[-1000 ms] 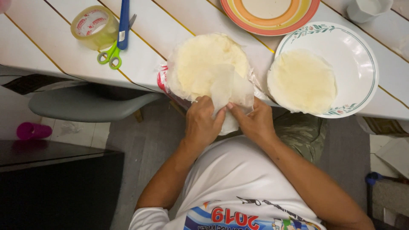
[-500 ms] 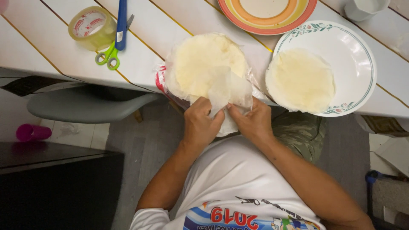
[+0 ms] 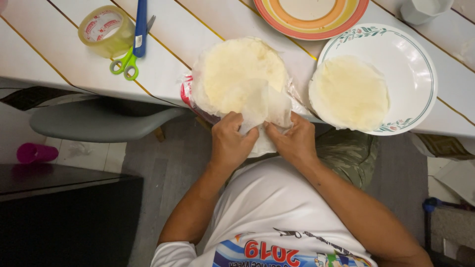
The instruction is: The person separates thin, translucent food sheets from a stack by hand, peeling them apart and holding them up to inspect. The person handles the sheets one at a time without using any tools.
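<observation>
The person wears a white short-sleeved T-shirt [image 3: 277, 207] — a printed graphic of blue, orange and red bands crosses its front. Both forearms are bare, and the hands carry no rings or watch.

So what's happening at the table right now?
A person is working at a stack of thin, pale round wrappers lying on clear plastic packaging at the edge of the white table. The left hand and right hand pinch one sheet at its near edge, partly lifted. One round sheet lies in the white floral-rimmed plate beside it.

Pale yellow wrappers [image 3: 240, 74], white plate [image 3: 418, 64] w/ green floral rim.
</observation>
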